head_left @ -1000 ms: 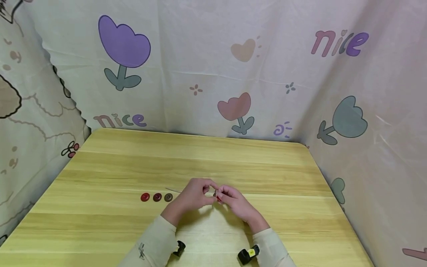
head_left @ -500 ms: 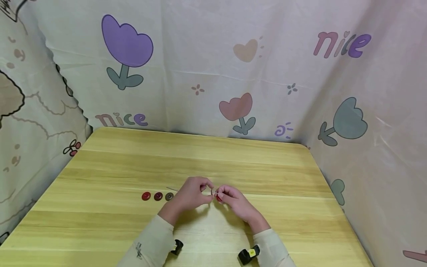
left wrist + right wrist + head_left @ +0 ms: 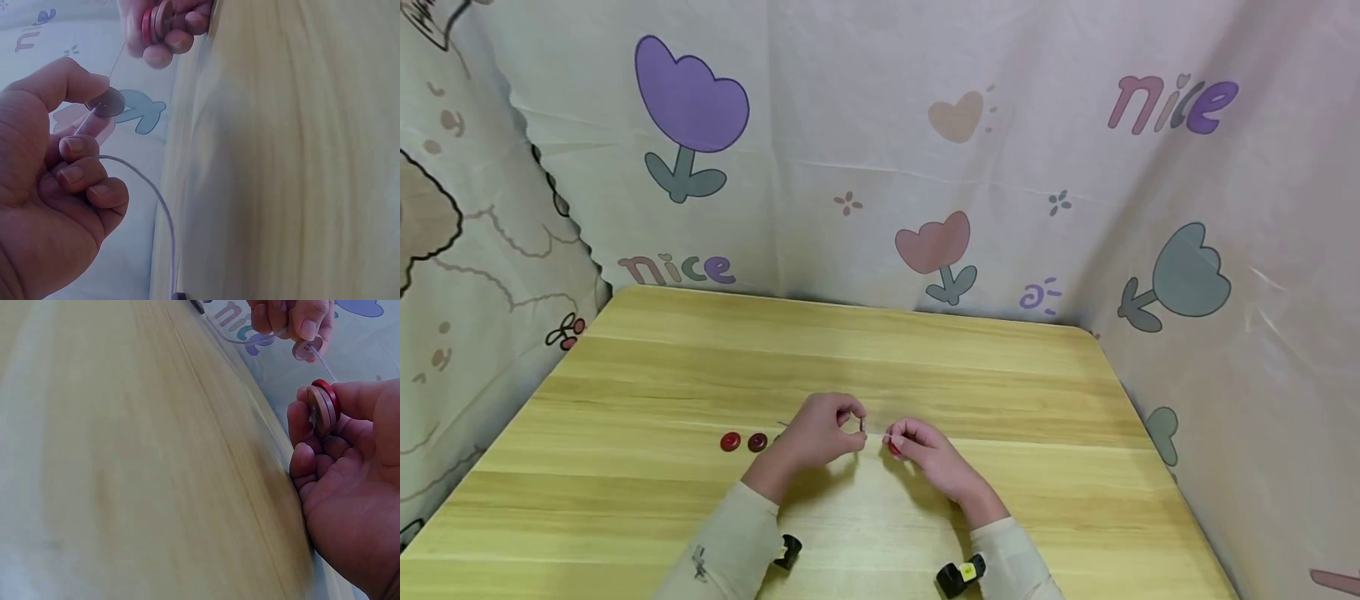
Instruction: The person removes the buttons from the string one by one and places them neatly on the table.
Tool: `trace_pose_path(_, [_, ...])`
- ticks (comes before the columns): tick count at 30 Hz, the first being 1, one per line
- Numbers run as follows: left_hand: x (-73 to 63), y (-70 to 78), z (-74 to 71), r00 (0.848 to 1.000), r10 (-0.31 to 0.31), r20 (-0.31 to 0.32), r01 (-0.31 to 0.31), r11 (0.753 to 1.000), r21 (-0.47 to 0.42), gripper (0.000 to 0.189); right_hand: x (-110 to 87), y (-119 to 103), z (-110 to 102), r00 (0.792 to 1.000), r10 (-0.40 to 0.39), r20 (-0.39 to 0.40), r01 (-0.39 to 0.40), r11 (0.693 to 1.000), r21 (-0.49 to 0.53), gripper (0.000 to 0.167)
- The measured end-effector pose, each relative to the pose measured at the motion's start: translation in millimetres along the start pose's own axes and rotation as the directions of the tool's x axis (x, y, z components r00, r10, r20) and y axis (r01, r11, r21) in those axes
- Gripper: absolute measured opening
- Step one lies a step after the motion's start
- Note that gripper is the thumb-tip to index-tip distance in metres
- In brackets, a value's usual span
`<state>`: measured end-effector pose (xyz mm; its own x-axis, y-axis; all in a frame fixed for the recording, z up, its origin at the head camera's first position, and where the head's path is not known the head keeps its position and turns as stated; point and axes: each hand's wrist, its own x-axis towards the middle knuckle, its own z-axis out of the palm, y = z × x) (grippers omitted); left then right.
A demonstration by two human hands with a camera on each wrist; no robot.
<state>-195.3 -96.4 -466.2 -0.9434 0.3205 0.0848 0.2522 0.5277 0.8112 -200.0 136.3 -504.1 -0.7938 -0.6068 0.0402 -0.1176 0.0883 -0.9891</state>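
My left hand (image 3: pixel 820 429) pinches a dark round button (image 3: pixel 107 102) between thumb and index finger. A thin pale cord (image 3: pixel 164 203) passes through that button and past the curled fingers, its loose length hanging below. From the button the cord stretches taut toward my right hand (image 3: pixel 928 454). There the fingers and thumb grip a small stack of buttons, a red button (image 3: pixel 326 394) against brownish-pink buttons (image 3: pixel 317 412). The two hands are a short way apart, just above the table.
On the wooden table (image 3: pixel 1000 383), a red button (image 3: pixel 730 442) and a dark red button (image 3: pixel 757 442) lie left of my left hand. Another button there is almost hidden behind that hand. A printed curtain (image 3: pixel 820 108) hangs behind the table.
My left hand has drawn left, away from my right hand, with the dark button along the cord. It now covers most of the greyish button on the table. The right hand stays nearly in place.
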Motion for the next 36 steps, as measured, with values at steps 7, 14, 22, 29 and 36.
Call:
trace_pose_path(7, [-3.6, -5.1, -8.9, 0.999, -0.044, -0.024, 0.045, 0.999, 0.012, 0.018, -1.9, -1, 2, 1.000, 0.009, -0.006, -0.009, 1.000, -0.002, 0.023])
trace_pose_path(14, [-8.2, -9.9, -17.3, 0.997, -0.066, -0.034, 0.067, 0.998, 0.016, 0.016, -2.3, 1, 4, 1.000, 0.029, -0.010, -0.029, 1.000, -0.002, 0.024])
trace_pose_path(22, [-7.8, -14.9, -29.9, 0.992, -0.113, -0.048, 0.113, 0.994, 0.002, 0.019, -1.8, -1, 0, 1.000, 0.026, -0.010, -0.026, 1.000, -0.017, 0.025])
trace_pose_path(29, [-10.3, -19.2, -39.6, 0.990, -0.117, -0.076, 0.119, 0.993, 0.022, 0.019, -1.1, -1, 0, 0.998, 0.053, -0.024, -0.053, 0.998, -0.023, 0.023])
trace_pose_path(36, [-14.1, -24.3, -49.5, 0.985, -0.148, -0.087, 0.149, 0.989, 0.004, 0.023, -1.1, -2, 0, 0.999, 0.045, -0.017, -0.045, 0.999, -0.029, 0.023])
